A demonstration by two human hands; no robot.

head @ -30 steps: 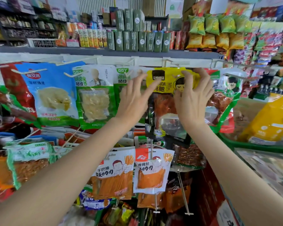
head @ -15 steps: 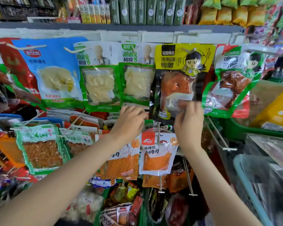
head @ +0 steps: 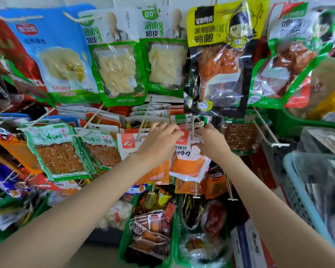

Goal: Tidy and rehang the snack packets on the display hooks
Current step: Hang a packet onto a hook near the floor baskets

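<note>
We hold both hands at the orange-and-white snack packet (head: 188, 161) hanging mid-rack on its display hook (head: 192, 126). Our left hand (head: 159, 140) pinches its top left edge; our right hand (head: 211, 141) pinches the top right. The yellow-and-black packet (head: 219, 60) hangs directly above.

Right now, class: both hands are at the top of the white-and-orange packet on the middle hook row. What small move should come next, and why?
Probably slide the white-and-orange packet back along its hook. The left hand and right hand both pinch its top edge beside the hook, and the packet hangs tilted.
</note>
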